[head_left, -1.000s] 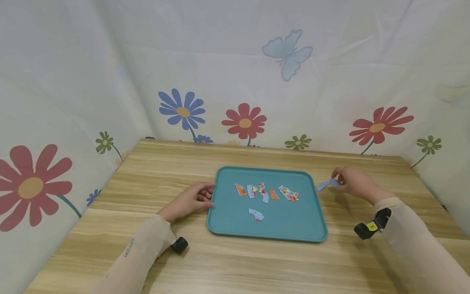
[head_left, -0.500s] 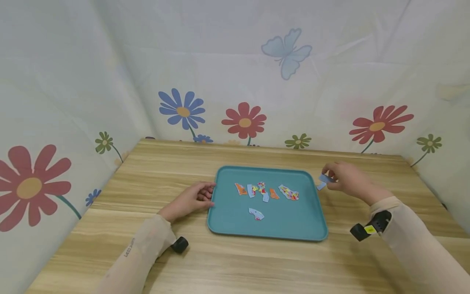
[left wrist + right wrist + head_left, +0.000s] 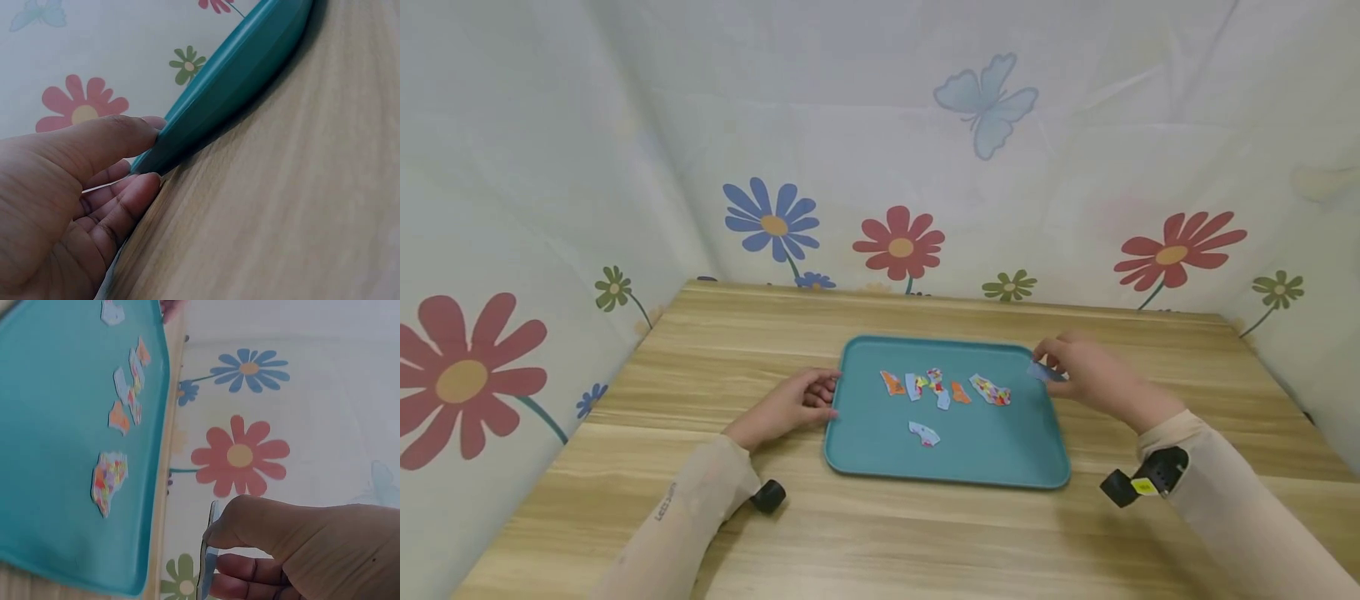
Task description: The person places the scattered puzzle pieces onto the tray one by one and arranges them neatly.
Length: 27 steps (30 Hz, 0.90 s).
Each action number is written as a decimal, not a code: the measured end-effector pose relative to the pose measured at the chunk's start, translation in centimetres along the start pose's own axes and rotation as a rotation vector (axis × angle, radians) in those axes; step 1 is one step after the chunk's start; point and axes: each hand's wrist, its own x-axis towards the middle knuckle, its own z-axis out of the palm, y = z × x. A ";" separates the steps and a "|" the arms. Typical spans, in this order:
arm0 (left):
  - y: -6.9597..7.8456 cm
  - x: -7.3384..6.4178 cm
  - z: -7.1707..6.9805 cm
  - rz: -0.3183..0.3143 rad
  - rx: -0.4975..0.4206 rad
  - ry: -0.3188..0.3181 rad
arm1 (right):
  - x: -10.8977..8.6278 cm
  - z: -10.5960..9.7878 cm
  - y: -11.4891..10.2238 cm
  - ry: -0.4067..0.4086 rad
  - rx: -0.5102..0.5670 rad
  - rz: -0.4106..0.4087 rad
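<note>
My left hand grips the left rim of a teal tray; in the left wrist view its thumb and fingertips sit at the tray's edge. At the tray's right rim, my right hand pinches a light blue puzzle piece. The right wrist view shows this puzzle piece nearly edge-on between thumb and fingers. Several irregular puzzle pieces lie on the tray: a large multicoloured piece, two orange ones, and blue ones with yellow and red print. Closer to the front lies a pale blue piece.
The tray rests on a wood-grain table. A pale curtain printed with flowers and a butterfly hangs behind and to the left. Black cameras are strapped at both wrists.
My right hand has moved left with the light blue puzzle piece, from beside the tray to its right rim. The left hand and the pieces on the tray have stayed put.
</note>
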 end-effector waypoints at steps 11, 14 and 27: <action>0.4 -0.1 -0.1 -0.005 0.011 0.008 | 0.0 1.7 -3.1 0.009 0.004 -0.115; 0.4 -0.1 -0.1 -0.002 0.014 0.008 | 0.2 2.2 -3.8 -0.008 0.014 -0.139; 0.3 0.0 0.0 0.006 0.001 0.007 | 0.8 4.8 -6.0 -0.018 0.063 -0.188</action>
